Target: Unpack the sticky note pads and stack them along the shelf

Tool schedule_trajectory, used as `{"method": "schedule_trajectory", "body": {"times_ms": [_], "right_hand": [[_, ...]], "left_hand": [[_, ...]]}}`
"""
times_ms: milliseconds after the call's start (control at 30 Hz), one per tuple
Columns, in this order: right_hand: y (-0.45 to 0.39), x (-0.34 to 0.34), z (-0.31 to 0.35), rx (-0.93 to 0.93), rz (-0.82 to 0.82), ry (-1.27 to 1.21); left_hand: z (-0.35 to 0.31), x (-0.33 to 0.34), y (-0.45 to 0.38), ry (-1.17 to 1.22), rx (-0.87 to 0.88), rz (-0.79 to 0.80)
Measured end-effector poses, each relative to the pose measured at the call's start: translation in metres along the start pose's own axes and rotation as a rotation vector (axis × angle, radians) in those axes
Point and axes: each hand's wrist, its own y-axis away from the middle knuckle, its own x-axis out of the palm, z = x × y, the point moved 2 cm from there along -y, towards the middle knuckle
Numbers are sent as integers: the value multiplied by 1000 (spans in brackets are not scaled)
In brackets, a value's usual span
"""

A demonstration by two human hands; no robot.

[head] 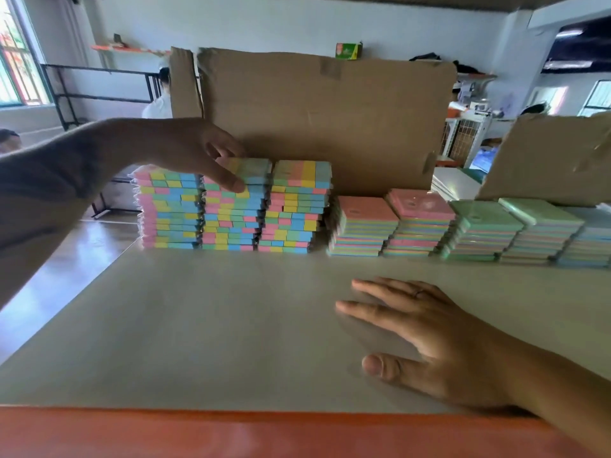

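Along the far edge of the shelf [198,325], against the cardboard sheet [330,120], stacks of sticky note pads [363,226] are ranged. The top pad [251,170] of the middle multicoloured stack is pinched by the left hand [195,150]; it is best squared flush before release. The right hand [429,335] is laid flat, holding nothing. The rightmost stack is cut off, and the pads' wrapping is blurred.

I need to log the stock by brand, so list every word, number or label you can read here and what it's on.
No text can be read.
Green box on the far ledge: print too blurred.
Pink-topped pads: a small dark mark, too small to read.
Multicolour pad stacks under the left hand: no visible print.
Cardboard sheet: blank, only tape.
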Motion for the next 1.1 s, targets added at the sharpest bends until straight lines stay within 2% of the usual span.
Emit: {"method": "schedule_trajectory", "body": {"times_ms": [33, 100, 200, 333, 433, 533, 800, 1100], "right_hand": [[1, 1, 0, 1, -1, -11], [2, 0, -1, 9, 5, -26], [3, -3, -2, 21, 16, -65], [15, -11, -13, 79, 32, -133], [40, -15, -37, 114, -26, -104], [76, -16, -70, 157, -59, -52], [229, -13, -190, 324, -137, -62], [406, -4, -325, 535, -236, -95]], "left_hand": [[-7, -3, 5, 16, 1, 25], [-31, -12, 9, 95, -66, -51], [-60, -17, 25, 194, -60, -177], [-109, 6, 60, 43, -76, -261], [-168, 53, 84, -158, 6, -222], [-230, 100, 96, -223, 64, -189], [-415, 195, 71, -163, 141, -112], [-628, 244, 10, -42, 297, 28]]}}
